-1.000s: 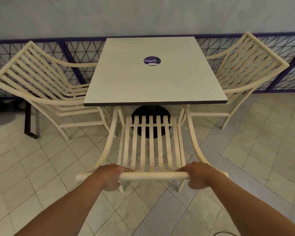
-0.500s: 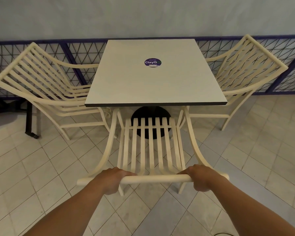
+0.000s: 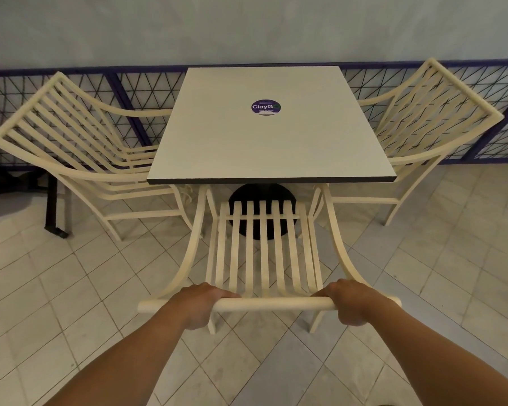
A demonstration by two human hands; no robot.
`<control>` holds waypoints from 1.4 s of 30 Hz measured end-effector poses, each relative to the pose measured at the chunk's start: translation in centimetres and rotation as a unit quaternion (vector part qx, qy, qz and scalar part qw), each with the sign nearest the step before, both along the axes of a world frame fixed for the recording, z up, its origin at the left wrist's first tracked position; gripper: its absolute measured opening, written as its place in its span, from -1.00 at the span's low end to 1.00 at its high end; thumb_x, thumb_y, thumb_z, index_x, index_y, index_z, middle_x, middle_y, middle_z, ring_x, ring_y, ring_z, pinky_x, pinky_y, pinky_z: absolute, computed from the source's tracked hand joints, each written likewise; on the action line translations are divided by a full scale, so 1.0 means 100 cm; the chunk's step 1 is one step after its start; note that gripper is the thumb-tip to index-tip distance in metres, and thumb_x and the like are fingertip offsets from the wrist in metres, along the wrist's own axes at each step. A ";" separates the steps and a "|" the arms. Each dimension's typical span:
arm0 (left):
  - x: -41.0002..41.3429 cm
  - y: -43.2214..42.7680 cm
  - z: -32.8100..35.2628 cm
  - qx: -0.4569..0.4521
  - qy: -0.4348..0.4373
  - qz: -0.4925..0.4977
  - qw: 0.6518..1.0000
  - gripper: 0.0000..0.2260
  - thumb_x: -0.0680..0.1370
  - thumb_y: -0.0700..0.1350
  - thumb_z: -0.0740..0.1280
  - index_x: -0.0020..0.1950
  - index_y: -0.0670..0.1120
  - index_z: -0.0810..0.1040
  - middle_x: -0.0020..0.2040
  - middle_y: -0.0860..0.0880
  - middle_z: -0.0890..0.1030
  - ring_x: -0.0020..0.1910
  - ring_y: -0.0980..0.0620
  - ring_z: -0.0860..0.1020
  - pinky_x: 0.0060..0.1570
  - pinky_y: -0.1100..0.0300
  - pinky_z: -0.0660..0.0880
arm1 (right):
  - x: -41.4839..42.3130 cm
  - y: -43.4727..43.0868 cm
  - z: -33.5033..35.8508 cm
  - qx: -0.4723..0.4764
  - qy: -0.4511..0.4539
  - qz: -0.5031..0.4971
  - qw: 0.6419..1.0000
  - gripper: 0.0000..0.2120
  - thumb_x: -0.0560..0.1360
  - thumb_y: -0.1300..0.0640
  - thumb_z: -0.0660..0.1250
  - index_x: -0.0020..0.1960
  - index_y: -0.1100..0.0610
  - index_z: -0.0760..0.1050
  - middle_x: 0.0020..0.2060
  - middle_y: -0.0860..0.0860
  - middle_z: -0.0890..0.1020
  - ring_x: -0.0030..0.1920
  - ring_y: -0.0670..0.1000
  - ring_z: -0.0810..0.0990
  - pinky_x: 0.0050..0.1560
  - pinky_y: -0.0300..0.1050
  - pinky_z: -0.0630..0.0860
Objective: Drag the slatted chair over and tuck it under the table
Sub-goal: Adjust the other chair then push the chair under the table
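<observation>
A cream slatted chair [image 3: 264,247] stands directly in front of me, its seat front hidden beneath the near edge of the square white table [image 3: 270,142]. My left hand [image 3: 198,304] is wrapped around the left part of the chair's top rail. My right hand [image 3: 351,303] grips the right part of the same rail. The armrests curve forward and run under the tabletop on both sides. The table's black round base shows through the back slats.
Two matching cream chairs flank the table, one on the left [image 3: 79,148] and one on the right [image 3: 428,121]. A purple-framed mesh railing [image 3: 135,112] runs behind them. A black metal leg [image 3: 56,209] stands at the left on the tiled floor.
The chair has slid a little further forward under the table, with both hands staying on the top rail. The view has shifted slightly closer.
</observation>
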State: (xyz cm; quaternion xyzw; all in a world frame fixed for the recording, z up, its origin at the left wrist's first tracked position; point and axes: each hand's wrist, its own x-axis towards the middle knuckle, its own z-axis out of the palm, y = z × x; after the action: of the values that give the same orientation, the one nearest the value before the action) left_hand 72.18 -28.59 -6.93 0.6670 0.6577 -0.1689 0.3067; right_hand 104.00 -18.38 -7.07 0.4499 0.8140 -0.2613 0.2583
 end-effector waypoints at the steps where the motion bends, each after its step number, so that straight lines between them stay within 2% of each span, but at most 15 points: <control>1: 0.001 0.001 0.000 0.002 -0.002 0.002 1.000 -0.24 0.56 -0.36 0.22 0.49 0.44 0.23 0.20 0.03 0.49 -0.10 0.03 0.46 -0.17 0.15 0.41 | 0.001 0.001 0.000 0.000 -0.001 -0.002 1.000 -0.36 0.49 0.30 0.36 0.45 -0.19 0.36 0.21 -0.07 0.55 0.14 -0.02 0.54 0.20 -0.13 0.46; 9: 0.002 0.001 -0.001 0.008 0.007 0.005 1.000 -0.24 0.55 -0.36 0.22 0.47 0.45 0.25 0.16 0.03 0.52 -0.10 0.01 0.50 -0.12 0.12 0.50 | -0.001 -0.002 0.000 0.023 -0.004 0.005 1.000 -0.35 0.48 0.31 0.33 0.45 -0.20 0.36 0.18 -0.07 0.57 0.12 -0.01 0.56 0.16 -0.12 0.50; 16: 0.002 0.001 -0.004 0.015 0.012 0.008 1.000 -0.30 0.58 -0.31 0.25 0.48 0.42 0.27 0.17 0.03 0.54 -0.11 0.01 0.51 -0.14 0.14 0.46 | -0.002 -0.002 -0.005 0.037 -0.004 0.004 0.999 -0.36 0.46 0.26 0.37 0.43 -0.22 0.39 0.14 -0.09 0.60 0.07 -0.03 0.57 0.16 -0.08 0.53; 29: 0.005 0.001 0.000 0.007 0.027 0.011 1.000 -0.26 0.56 -0.33 0.27 0.50 0.41 0.25 0.07 0.05 0.47 -0.12 0.01 0.48 -0.15 0.15 0.43 | -0.002 -0.001 -0.006 0.039 -0.008 0.001 0.999 -0.39 0.48 0.24 0.37 0.43 -0.19 0.39 0.16 -0.08 0.58 0.09 -0.04 0.56 0.18 -0.09 0.52; 33: 0.006 0.001 0.001 0.005 0.029 0.011 1.000 -0.25 0.56 -0.34 0.27 0.50 0.41 0.25 0.15 0.02 0.51 -0.12 0.01 0.47 -0.13 0.15 0.44 | -0.002 -0.001 -0.007 0.042 -0.011 0.004 0.999 -0.39 0.47 0.24 0.37 0.43 -0.20 0.39 0.16 -0.08 0.58 0.08 -0.03 0.55 0.16 -0.10 0.52; 42: 0.008 0.001 0.003 0.002 0.032 0.011 0.999 -0.25 0.56 -0.34 0.27 0.51 0.40 0.24 0.17 0.02 0.51 -0.08 0.02 0.49 -0.11 0.16 0.44 | -0.003 -0.001 -0.007 0.043 -0.009 0.005 0.999 -0.38 0.47 0.24 0.37 0.43 -0.21 0.40 0.15 -0.09 0.58 0.07 -0.04 0.55 0.17 -0.09 0.52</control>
State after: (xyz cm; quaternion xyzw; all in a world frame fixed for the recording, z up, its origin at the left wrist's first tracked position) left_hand 72.96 -28.53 -6.67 0.6546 0.6747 -0.1857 0.2858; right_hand 103.73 -18.51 -7.80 0.4588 0.8246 -0.2205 0.2468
